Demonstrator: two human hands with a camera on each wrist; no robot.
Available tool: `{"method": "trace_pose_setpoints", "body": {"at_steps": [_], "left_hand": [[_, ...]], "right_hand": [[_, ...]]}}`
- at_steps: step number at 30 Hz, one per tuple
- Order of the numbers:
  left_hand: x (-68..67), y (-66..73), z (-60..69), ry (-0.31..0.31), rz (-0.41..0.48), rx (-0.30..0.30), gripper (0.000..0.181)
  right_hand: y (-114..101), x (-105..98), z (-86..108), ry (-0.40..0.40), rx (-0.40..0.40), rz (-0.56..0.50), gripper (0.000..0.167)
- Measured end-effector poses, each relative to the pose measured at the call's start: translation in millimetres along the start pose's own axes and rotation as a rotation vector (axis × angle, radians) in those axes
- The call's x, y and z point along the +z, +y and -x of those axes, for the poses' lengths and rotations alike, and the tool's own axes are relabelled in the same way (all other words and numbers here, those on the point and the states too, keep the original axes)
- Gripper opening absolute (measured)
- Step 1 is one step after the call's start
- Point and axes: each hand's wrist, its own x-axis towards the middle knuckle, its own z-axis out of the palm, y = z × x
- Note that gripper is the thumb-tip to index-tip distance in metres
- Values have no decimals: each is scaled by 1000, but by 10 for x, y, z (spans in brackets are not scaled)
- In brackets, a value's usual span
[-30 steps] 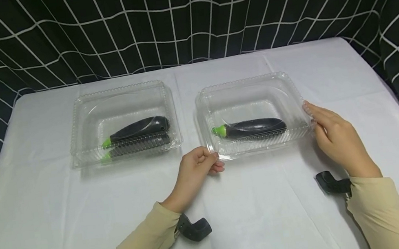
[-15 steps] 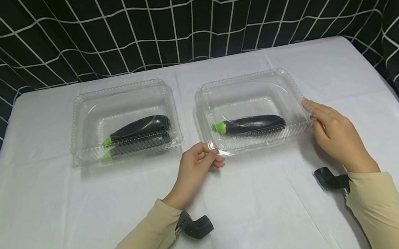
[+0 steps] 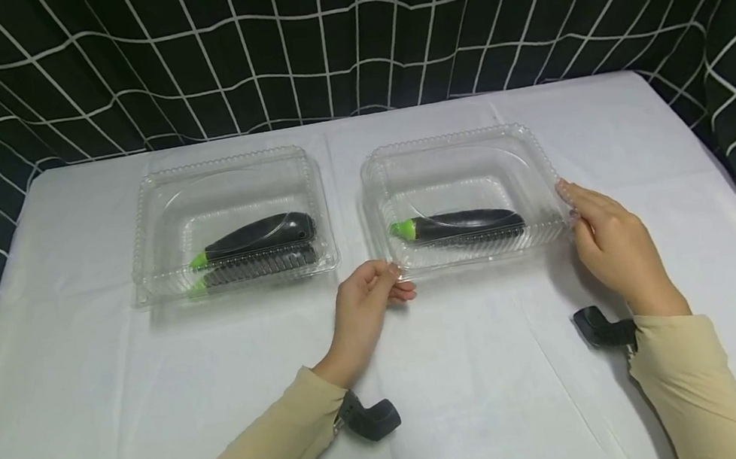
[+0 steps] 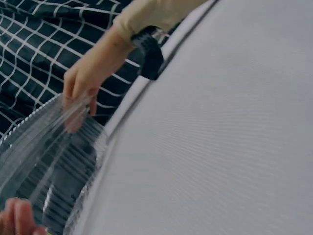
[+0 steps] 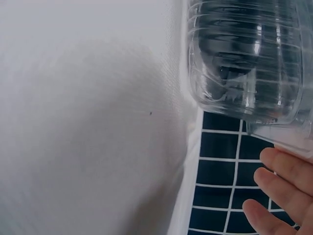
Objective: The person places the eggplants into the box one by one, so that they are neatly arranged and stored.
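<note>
On the right of the head view is a clear plastic clamshell container with an eggplant inside, dark with a green stem end. My left hand pinches its near left corner between thumb and fingers. My right hand holds the right side by the rim, thumb nearer me. In the right wrist view the right fingers lie by the rim, thumb hidden. The left wrist view has the right hand at the container's far end and the left fingertips at the near end.
A second clear clamshell container stands at the left with an eggplant in it. Another dark shape shows through its ridged front wall; I cannot tell if it is a reflection. White cloth covers the table, backed by a dark white-gridded curtain.
The right container's near edge has shifted slightly away from me, with both hands still on it. Its eggplant sits slightly higher in view. The left container has stayed in place.
</note>
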Motion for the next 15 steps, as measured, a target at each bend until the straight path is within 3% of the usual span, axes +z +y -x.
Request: {"method": "trace_pose_setpoints", "body": {"at_steps": [4,8,11,15], "left_hand": [[-34,-9,80,-40,-74,-27,22],[-132,41,238,-149,-231,-47,18],[-206,100,353,-228,-353,3,16],[-293,204,444,-276,-421,122,16]], "right_hand": [[-20,10,1,1,7,6,40],[-33,9,-13,9,4,3,38],[-33,15,-39,14,-1,6,38],[-17,30,-95,8,-7,14,37]]}}
